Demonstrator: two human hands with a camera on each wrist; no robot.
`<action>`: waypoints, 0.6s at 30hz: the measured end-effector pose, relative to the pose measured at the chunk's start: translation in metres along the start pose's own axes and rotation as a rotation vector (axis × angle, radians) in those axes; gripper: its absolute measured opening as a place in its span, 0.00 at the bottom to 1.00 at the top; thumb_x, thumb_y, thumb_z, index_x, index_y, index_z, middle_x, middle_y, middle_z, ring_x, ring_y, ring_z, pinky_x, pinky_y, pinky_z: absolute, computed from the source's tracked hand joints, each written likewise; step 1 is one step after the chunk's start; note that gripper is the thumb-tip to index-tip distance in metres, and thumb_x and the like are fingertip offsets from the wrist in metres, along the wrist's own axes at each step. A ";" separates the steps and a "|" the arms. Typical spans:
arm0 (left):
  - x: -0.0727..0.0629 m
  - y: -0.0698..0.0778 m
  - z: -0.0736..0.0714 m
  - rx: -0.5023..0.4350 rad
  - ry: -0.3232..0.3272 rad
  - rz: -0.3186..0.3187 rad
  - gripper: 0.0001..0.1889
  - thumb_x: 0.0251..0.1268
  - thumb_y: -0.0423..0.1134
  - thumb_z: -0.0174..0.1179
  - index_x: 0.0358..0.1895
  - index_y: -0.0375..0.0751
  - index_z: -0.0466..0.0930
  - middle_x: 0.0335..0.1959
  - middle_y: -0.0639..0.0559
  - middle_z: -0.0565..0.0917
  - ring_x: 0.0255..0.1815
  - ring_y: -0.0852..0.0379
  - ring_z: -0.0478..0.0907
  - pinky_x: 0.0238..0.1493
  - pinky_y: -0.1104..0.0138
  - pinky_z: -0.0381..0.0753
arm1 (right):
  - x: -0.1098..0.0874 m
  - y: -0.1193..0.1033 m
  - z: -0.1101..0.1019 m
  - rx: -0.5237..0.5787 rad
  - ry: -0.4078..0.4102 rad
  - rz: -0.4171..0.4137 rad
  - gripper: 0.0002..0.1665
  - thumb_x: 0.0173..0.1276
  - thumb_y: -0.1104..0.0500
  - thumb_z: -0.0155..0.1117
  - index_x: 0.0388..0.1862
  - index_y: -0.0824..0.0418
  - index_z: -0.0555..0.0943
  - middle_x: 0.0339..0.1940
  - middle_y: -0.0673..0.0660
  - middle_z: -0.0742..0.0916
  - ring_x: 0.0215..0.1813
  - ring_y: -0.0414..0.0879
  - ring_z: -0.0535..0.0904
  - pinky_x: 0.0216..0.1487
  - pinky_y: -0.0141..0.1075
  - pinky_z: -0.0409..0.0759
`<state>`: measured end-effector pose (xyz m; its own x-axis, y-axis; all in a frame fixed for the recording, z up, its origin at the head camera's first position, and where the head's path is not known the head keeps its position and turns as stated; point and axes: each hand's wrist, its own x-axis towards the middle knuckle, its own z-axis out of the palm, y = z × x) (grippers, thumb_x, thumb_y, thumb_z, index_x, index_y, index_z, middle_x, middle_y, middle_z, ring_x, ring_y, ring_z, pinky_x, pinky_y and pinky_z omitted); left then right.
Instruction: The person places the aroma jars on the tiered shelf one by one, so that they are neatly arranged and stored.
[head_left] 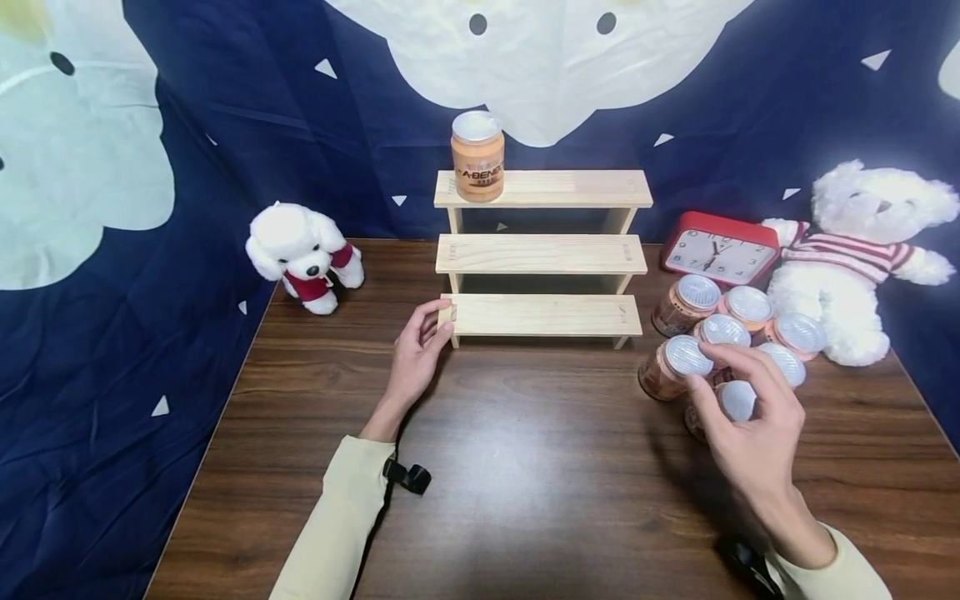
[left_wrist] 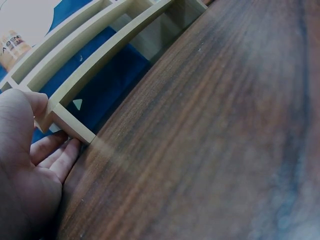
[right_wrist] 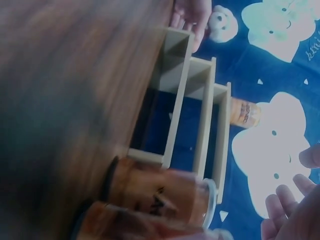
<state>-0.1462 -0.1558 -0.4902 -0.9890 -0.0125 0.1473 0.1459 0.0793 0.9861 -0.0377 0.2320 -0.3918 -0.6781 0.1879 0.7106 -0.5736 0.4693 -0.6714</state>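
Observation:
A three-tier wooden shelf [head_left: 543, 314] stands at the middle back of the table. My left hand [head_left: 422, 350] holds the left end of its lowest tier, thumb over the board's edge and fingers along the end panel [left_wrist: 74, 123]. One orange jar with a white lid [head_left: 478, 158] sits at the left of the top tier. At the right, my right hand [head_left: 757, 417] hovers over a cluster of jars [head_left: 686, 358] with pale ridged lids. Its thumb and fingers are apart with nothing between them, and it partly hides the nearer jars. Close in the right wrist view is a jar [right_wrist: 155, 192].
Behind the jars are a red alarm clock [head_left: 720, 248] and a white teddy bear [head_left: 847, 258] in a striped top. A white plush dog [head_left: 303, 254] sits left of the shelf. A dark blue patterned cloth [head_left: 247, 108] hangs along the table's back.

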 end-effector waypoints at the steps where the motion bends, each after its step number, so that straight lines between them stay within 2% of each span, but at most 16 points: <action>1: 0.000 0.000 0.000 -0.002 0.000 0.001 0.21 0.85 0.30 0.61 0.74 0.33 0.77 0.72 0.35 0.83 0.73 0.45 0.80 0.75 0.66 0.79 | -0.002 0.001 -0.003 -0.009 0.005 0.002 0.17 0.67 0.69 0.76 0.52 0.78 0.89 0.49 0.61 0.92 0.52 0.37 0.83 0.56 0.26 0.78; 7: 0.001 -0.002 0.000 -0.007 -0.001 0.003 0.21 0.85 0.30 0.61 0.74 0.34 0.77 0.73 0.35 0.82 0.74 0.46 0.79 0.75 0.67 0.79 | -0.012 0.006 -0.015 -0.057 0.024 0.020 0.18 0.64 0.69 0.77 0.53 0.75 0.90 0.49 0.61 0.93 0.59 0.38 0.84 0.67 0.28 0.77; 10: 0.001 -0.001 0.000 -0.009 -0.004 -0.001 0.21 0.85 0.30 0.61 0.75 0.34 0.77 0.73 0.35 0.82 0.74 0.46 0.79 0.75 0.68 0.79 | -0.015 0.008 -0.020 -0.069 0.031 0.028 0.18 0.64 0.70 0.76 0.52 0.77 0.90 0.50 0.58 0.94 0.59 0.37 0.84 0.66 0.27 0.77; 15: 0.001 0.000 0.000 -0.016 -0.008 0.001 0.21 0.85 0.29 0.61 0.75 0.33 0.76 0.72 0.34 0.82 0.73 0.46 0.80 0.74 0.68 0.80 | -0.018 0.011 -0.031 -0.106 0.040 0.054 0.19 0.61 0.73 0.75 0.52 0.79 0.89 0.54 0.42 0.91 0.58 0.33 0.83 0.63 0.24 0.76; 18: 0.000 0.000 -0.001 -0.019 -0.006 -0.001 0.21 0.85 0.29 0.61 0.75 0.33 0.76 0.72 0.34 0.82 0.73 0.47 0.80 0.74 0.69 0.79 | -0.020 0.013 -0.035 -0.130 0.046 0.068 0.20 0.61 0.73 0.76 0.53 0.78 0.89 0.54 0.40 0.90 0.58 0.32 0.83 0.62 0.24 0.75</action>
<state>-0.1461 -0.1564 -0.4903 -0.9893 -0.0068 0.1459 0.1453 0.0602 0.9876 -0.0155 0.2645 -0.4068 -0.6900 0.2608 0.6752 -0.4608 0.5611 -0.6876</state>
